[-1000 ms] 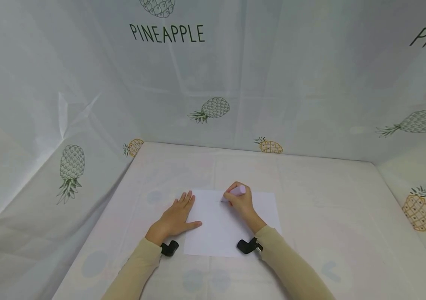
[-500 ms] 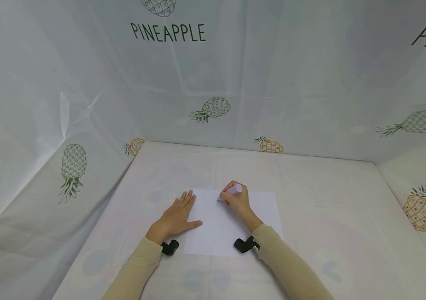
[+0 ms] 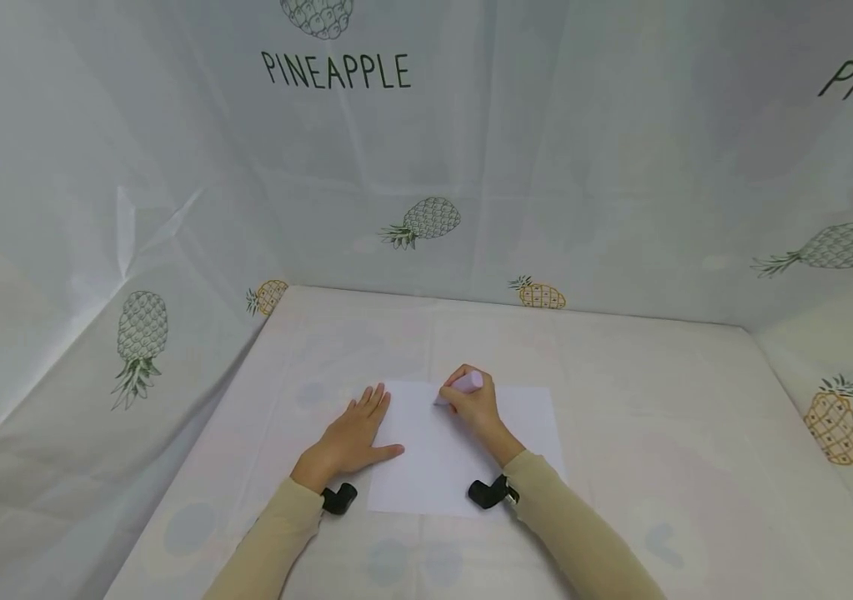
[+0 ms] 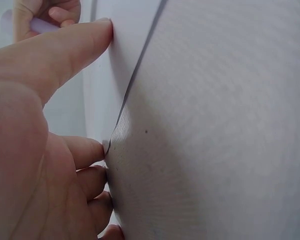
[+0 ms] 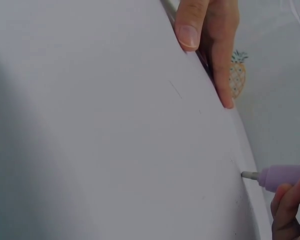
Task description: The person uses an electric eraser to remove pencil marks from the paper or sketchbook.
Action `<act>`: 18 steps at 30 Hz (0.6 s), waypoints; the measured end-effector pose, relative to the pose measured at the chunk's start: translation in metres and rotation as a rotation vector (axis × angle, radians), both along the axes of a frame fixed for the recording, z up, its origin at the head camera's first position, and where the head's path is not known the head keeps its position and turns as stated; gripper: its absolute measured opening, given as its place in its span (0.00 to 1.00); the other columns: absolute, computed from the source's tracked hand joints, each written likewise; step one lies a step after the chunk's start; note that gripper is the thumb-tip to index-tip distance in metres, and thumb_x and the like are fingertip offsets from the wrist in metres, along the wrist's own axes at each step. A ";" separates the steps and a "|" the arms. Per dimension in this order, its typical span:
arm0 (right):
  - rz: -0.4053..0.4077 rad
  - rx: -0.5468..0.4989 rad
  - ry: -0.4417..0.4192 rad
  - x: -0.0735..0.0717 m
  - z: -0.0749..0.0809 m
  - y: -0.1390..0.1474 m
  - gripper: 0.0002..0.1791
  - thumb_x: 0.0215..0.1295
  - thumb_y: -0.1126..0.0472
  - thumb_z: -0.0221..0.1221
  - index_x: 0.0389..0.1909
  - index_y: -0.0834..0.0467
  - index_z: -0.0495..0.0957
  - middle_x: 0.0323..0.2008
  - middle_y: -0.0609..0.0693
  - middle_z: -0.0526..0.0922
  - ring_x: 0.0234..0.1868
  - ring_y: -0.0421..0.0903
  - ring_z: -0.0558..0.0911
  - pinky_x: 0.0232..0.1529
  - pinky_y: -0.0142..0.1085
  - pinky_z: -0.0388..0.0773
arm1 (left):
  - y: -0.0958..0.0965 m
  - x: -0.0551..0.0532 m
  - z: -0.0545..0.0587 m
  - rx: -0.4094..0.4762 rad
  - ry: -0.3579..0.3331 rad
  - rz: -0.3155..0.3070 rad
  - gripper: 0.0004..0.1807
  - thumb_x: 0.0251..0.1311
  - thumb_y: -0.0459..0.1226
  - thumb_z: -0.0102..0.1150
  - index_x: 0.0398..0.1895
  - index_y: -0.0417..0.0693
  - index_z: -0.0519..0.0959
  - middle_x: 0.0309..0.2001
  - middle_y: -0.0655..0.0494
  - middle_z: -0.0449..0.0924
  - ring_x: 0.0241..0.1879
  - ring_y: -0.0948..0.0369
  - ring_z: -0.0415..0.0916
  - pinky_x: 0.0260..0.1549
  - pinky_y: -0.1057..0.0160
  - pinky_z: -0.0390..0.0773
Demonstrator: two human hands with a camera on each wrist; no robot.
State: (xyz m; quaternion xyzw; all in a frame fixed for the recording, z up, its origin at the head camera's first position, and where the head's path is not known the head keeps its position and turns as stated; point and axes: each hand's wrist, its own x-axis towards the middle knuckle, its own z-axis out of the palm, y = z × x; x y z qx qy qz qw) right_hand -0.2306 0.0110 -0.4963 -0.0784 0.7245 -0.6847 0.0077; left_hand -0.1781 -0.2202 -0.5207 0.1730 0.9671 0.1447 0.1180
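Note:
A white sheet of paper (image 3: 426, 471) lies flat on the table. My left hand (image 3: 351, 437) rests on its left edge with the fingers spread; in the left wrist view the thumb (image 4: 85, 40) touches the sheet. My right hand (image 3: 480, 410) grips a thick lilac pen (image 3: 467, 382) over the upper middle of the paper. Seen from the right wrist, the pen (image 5: 285, 176) has a narrow grey tip with a dark end, which meets the paper. A few faint short dark marks (image 5: 175, 89) show on the sheet.
A pale, faintly patterned cloth covers the table (image 3: 666, 433). White sheeting with pineapple prints (image 3: 539, 293) hangs behind and along both sides. Black devices (image 3: 339, 498) are strapped at both wrists.
My right hand has shifted slightly left across the paper with the pen, mostly in the first half second. The left hand keeps its place on the sheet.

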 end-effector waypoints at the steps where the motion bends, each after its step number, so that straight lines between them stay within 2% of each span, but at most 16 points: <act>1: 0.006 0.005 -0.001 0.000 -0.001 0.000 0.03 0.50 0.79 0.60 0.26 0.73 0.76 0.18 0.48 0.77 0.15 0.44 0.74 0.19 0.33 0.74 | 0.000 0.000 0.000 -0.003 0.000 0.000 0.54 0.65 0.63 0.55 0.78 0.34 0.48 0.79 0.40 0.39 0.77 0.45 0.37 0.73 0.45 0.46; 5: 0.024 -0.003 -0.002 -0.007 -0.016 -0.001 0.03 0.51 0.79 0.60 0.26 0.73 0.76 0.19 0.49 0.78 0.14 0.45 0.73 0.18 0.33 0.74 | 0.000 0.001 0.001 0.005 0.000 0.000 0.53 0.65 0.62 0.55 0.78 0.34 0.48 0.79 0.40 0.39 0.77 0.45 0.37 0.73 0.45 0.46; 9: -0.001 -0.018 0.004 -0.017 -0.034 -0.002 0.04 0.51 0.79 0.61 0.26 0.71 0.77 0.20 0.51 0.78 0.14 0.45 0.73 0.17 0.33 0.73 | 0.000 0.001 0.001 0.005 0.003 -0.003 0.53 0.65 0.62 0.55 0.78 0.34 0.48 0.79 0.40 0.39 0.77 0.45 0.37 0.73 0.45 0.47; 18: -0.053 -0.038 0.002 -0.016 -0.038 0.005 0.06 0.48 0.76 0.62 0.22 0.65 0.76 0.22 0.54 0.78 0.15 0.44 0.73 0.17 0.32 0.74 | -0.001 0.000 -0.002 0.006 -0.003 0.001 0.54 0.65 0.63 0.55 0.78 0.34 0.48 0.79 0.40 0.39 0.77 0.45 0.37 0.73 0.46 0.46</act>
